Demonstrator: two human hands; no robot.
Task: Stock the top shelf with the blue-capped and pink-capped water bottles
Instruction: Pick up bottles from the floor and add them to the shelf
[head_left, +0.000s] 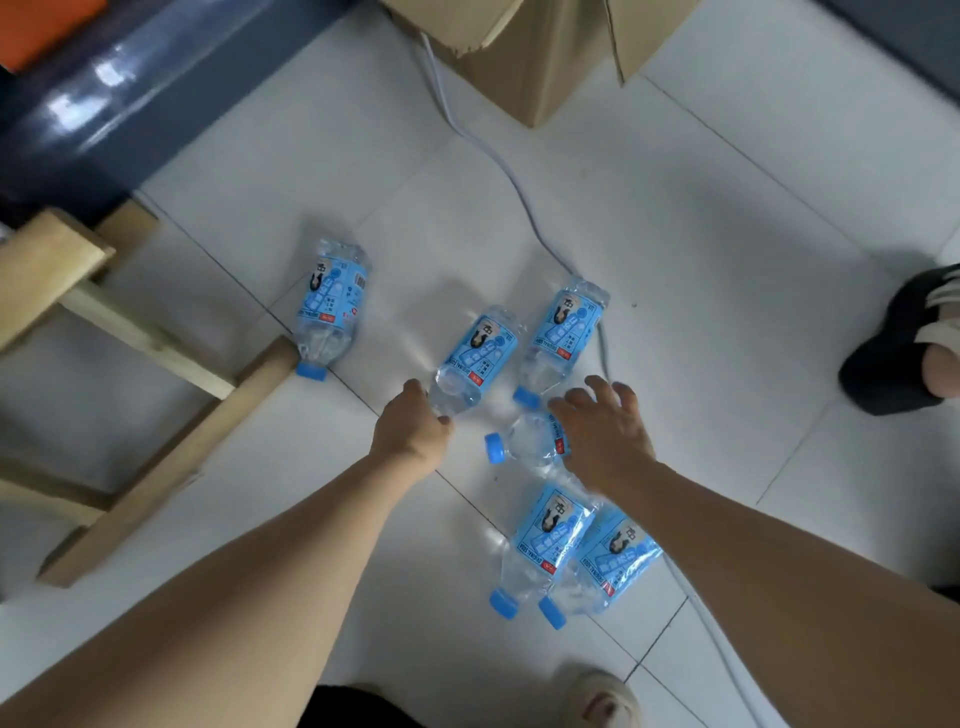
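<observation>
Several blue-capped water bottles with blue labels lie on the white tiled floor. My left hand (410, 431) is closed around the neck end of the middle bottle (475, 358); its cap is hidden in my palm. My right hand (602, 431) hovers with fingers spread over a bottle (524, 444) whose cap points left. Another bottle (563, 332) lies just beyond that hand. One bottle (332, 304) lies apart to the left, beside a wooden leg. Two more bottles (545, 545) (610, 566) lie side by side under my right forearm. No pink-capped bottle and no shelf are in sight.
A wooden stool frame (156, 415) stands at the left. A cardboard box (524, 47) sits at the top, and a white cable (498, 161) runs from it across the floor past the bottles. Another person's sandalled foot (914, 338) is at the right edge. My own foot (602, 696) shows below.
</observation>
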